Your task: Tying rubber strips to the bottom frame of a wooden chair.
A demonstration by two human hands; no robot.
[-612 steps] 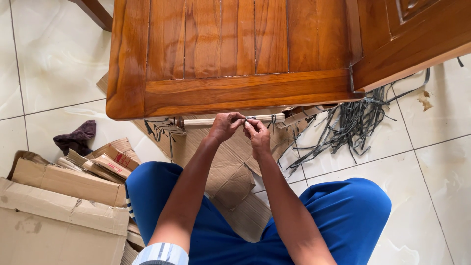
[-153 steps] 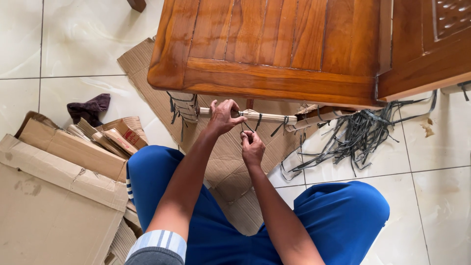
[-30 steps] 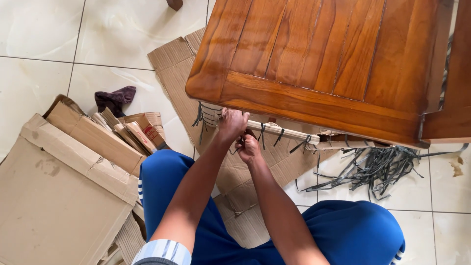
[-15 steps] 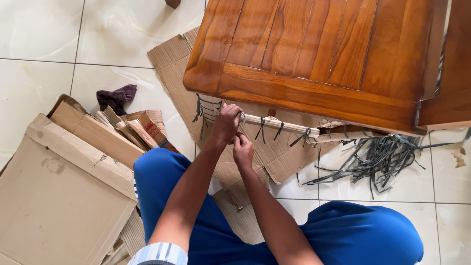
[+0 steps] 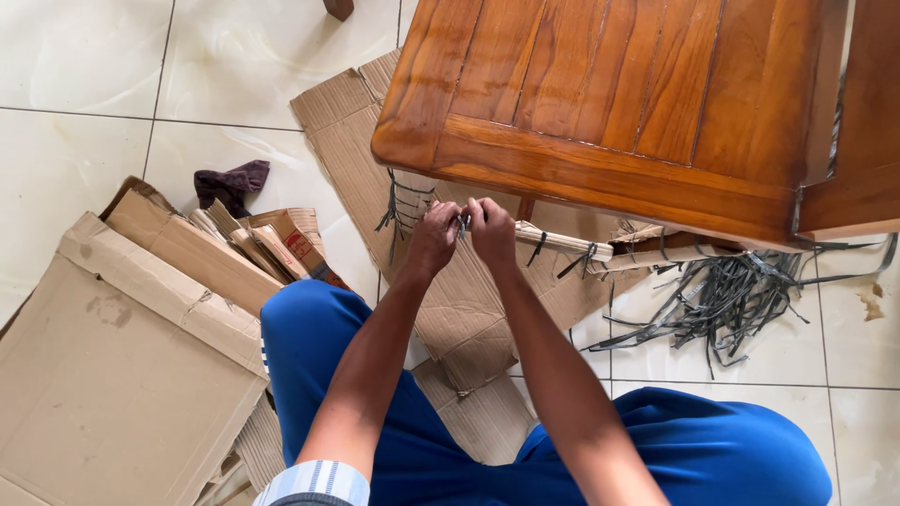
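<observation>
Both hands pinched | left hand [image 5: 433,239], right hand [image 5: 491,232] grip dark strap [image 5: 463,221] | under wooden table [image 5: 619,103]

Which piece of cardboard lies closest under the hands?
The corrugated sheet running under the wooden table, directly beneath both hands; the large flattened box lies off to the left.

Glossy varnished wood table [image 5: 600,103]; matt brown cardboard [image 5: 122,375]; glossy floor tiles [image 5: 84,56]; dark plastic straps [image 5: 712,300].
</observation>
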